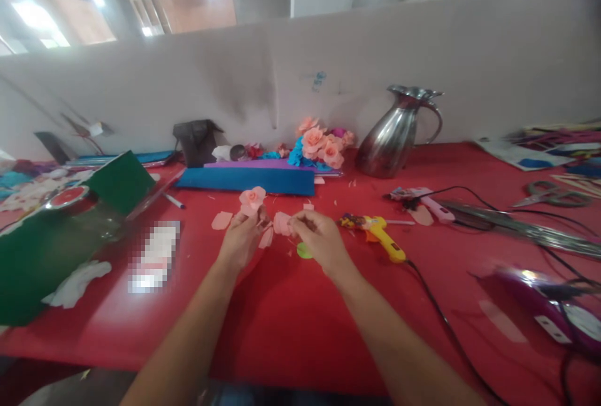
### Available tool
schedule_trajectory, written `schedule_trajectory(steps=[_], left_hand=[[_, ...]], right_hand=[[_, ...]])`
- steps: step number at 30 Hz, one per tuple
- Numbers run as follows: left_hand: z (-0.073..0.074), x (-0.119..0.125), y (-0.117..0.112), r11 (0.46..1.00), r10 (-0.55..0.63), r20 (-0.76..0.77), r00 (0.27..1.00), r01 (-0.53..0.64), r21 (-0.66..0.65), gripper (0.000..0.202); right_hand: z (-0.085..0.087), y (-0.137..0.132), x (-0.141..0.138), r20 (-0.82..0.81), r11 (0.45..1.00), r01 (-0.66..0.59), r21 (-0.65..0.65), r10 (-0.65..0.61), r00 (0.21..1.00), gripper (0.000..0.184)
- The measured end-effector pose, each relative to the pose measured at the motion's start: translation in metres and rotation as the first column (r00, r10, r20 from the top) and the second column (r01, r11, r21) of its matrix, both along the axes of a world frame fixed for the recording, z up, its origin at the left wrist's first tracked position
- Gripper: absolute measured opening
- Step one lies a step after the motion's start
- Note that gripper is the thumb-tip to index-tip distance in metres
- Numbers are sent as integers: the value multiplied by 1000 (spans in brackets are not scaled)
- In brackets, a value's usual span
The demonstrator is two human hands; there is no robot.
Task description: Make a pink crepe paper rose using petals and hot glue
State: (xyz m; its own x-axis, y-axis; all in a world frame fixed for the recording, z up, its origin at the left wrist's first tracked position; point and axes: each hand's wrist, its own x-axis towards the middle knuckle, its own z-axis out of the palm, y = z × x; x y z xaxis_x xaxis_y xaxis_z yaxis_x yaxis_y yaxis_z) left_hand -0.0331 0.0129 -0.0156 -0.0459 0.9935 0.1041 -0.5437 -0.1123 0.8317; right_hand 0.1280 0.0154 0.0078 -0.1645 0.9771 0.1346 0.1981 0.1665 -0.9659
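Both arms reach out over the red desk (291, 318), and the hands meet near its middle. The left hand (241, 237) is closed around the base of a pink paper rose (253, 198), which stands up above the knuckles with its bloom facing the wall. The right hand (319, 237) has its fingertips pinched together on a loose pink petal (282, 223), held just beside the rose, between the two hands. A few more cut petals (221, 220) lie flat on the desk just left of the left hand, and a small green disc (304, 251) peeks out under the right hand. Just to the right of that hand rests a yellow glue gun (385, 238), its black cord trailing toward the near edge. Further back, a blue foam sheet (246, 179) lies across the desk, with a bunch of finished paper flowers (322, 143) behind it and a steel jug (397, 134) standing near the wall. Scissors (551, 194) lie well off to the right, and a green box (42, 249) sits at the left.
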Motion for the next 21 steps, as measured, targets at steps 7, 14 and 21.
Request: schedule_trajectory(steps=[7, 14, 21], left_hand=[[2, -22, 7, 977, 211, 26, 977, -210, -32, 18], [4, -44, 10, 897, 442, -110, 890, -442, 29, 26], [3, -58, 12, 780, 623, -190, 759, -621, 76, 28]], right_hand=[[-17, 1, -7, 571, 978, -72, 195, -53, 819, 16], [-19, 10, -28, 766, 931, -286, 227, 11, 643, 23], [-20, 32, -57, 850, 936, -280, 213, -37, 526, 22]])
